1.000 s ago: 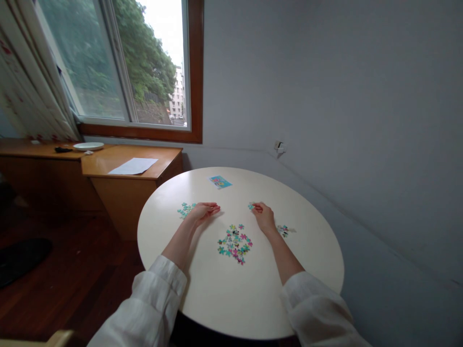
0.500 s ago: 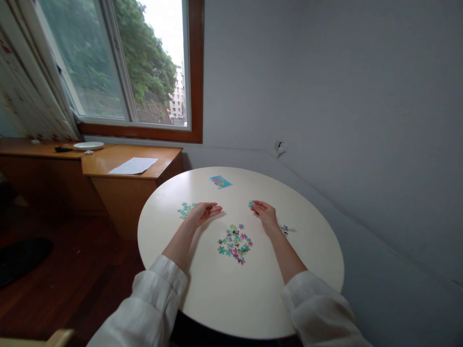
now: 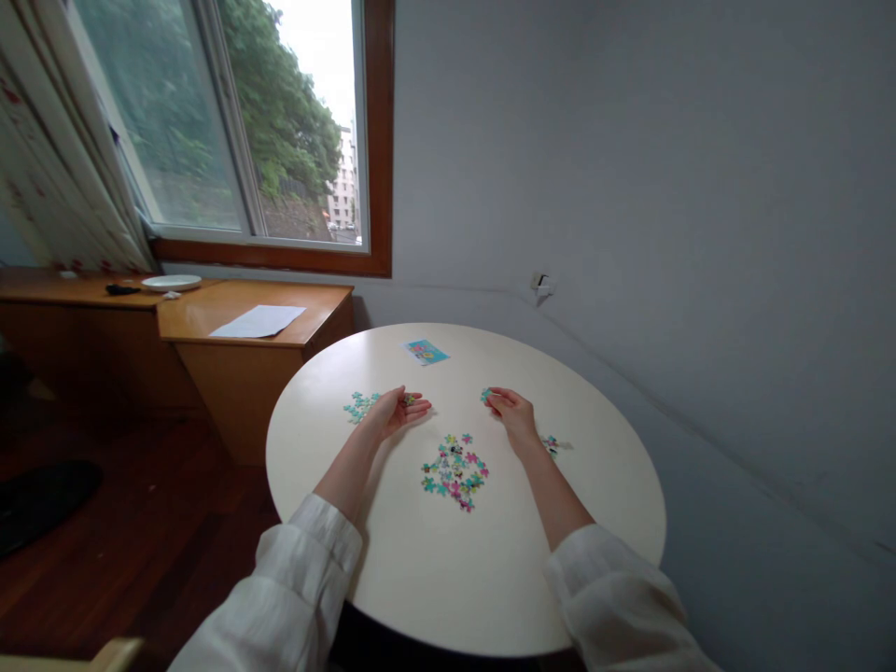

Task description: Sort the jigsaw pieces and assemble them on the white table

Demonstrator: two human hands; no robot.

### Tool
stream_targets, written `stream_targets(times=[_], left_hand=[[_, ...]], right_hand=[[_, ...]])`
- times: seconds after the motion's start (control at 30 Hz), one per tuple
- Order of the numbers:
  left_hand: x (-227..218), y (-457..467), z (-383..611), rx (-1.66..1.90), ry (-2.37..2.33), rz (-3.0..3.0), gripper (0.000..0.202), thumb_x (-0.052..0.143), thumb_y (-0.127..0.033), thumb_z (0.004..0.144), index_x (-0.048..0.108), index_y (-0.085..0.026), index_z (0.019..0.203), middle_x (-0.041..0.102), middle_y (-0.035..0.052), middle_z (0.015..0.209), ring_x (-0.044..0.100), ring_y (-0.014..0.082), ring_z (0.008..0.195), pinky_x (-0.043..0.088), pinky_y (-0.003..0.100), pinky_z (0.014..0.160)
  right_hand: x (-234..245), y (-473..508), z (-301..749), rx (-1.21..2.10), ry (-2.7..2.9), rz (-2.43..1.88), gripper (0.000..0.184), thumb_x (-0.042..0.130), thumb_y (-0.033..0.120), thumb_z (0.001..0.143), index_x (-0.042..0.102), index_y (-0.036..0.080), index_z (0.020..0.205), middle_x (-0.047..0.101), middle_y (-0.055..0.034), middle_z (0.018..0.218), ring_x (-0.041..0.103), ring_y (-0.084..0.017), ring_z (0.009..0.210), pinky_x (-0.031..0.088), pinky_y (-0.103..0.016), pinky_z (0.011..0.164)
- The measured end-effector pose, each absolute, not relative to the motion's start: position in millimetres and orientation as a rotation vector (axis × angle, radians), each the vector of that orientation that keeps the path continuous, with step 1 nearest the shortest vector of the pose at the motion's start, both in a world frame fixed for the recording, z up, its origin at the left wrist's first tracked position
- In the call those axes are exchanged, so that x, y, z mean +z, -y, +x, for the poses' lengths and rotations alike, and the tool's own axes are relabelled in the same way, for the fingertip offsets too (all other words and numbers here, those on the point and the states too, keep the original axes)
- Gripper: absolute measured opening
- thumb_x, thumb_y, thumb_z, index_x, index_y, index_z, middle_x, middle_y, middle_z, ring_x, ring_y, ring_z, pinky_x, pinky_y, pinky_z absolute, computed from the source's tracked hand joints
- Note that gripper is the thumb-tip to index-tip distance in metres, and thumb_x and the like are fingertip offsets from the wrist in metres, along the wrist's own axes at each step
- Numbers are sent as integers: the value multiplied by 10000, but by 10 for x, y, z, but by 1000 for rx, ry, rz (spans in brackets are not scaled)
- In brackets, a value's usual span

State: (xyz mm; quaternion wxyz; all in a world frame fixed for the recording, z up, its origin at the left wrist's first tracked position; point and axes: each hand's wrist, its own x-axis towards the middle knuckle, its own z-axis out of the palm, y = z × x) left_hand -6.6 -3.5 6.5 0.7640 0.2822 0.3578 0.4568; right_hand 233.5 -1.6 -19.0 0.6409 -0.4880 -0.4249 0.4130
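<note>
Palm up over the table, my left hand (image 3: 400,413) cradles a small dark and yellowish jigsaw piece (image 3: 409,399) by the thumb; whether it is one piece or more I cannot tell. A teal jigsaw piece (image 3: 485,396) is pinched between the fingertips of my right hand (image 3: 511,413). Between my forearms lies a loose pile of mixed jigsaw pieces (image 3: 455,474), pink, teal, yellow and white. Beside my left wrist a group of teal pieces (image 3: 359,407) is spread out. A few darker pieces (image 3: 551,444) lie partly hidden behind my right wrist.
The round white table (image 3: 420,579) carries a small colourful picture card (image 3: 427,352) at its far side. To the left stands a wooden desk (image 3: 210,317) with a paper sheet (image 3: 259,321) and a white plate (image 3: 172,282). A wall (image 3: 735,280) runs along the right.
My left thumb has lifted and the fingers have opened slightly, so more of what lies in the palm shows. My right hand and the table pieces look unchanged.
</note>
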Motion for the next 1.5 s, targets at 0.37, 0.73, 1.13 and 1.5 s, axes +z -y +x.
stream_targets(times=[0.37,0.73,1.13,1.5], left_hand=[[66,35,-36,1018,-854,625,201,351,-61,836,512,-27,952,650,159,722,654,183,674,513,311,707],[152,130,-8,1083,-893,717,138,401,-27,825,523,-66,774,658,132,714,646,149,621,521,283,679],[66,143,15,948,-1116,1249,120,691,-203,608,627,-102,601,494,-24,423,391,47,401,308,189,429],[101,197,78,732,-1251,1786,97,636,-195,600,679,-112,627,567,-6,472,414,73,442,315,204,473]], right_hand=[[-224,11,2307,976,1246,-1261,325,670,431,499,589,156,651,554,20,489,452,-84,434,332,-218,434],[-198,96,2230,944,1593,-1269,108,602,259,575,595,153,596,572,17,510,516,-116,500,404,-250,537],[-165,120,2213,893,1629,-1272,98,599,258,586,609,161,598,589,13,505,526,-121,496,407,-243,518],[-171,99,2197,850,1651,-1285,71,587,223,598,614,158,609,598,5,527,538,-127,525,411,-243,535]])
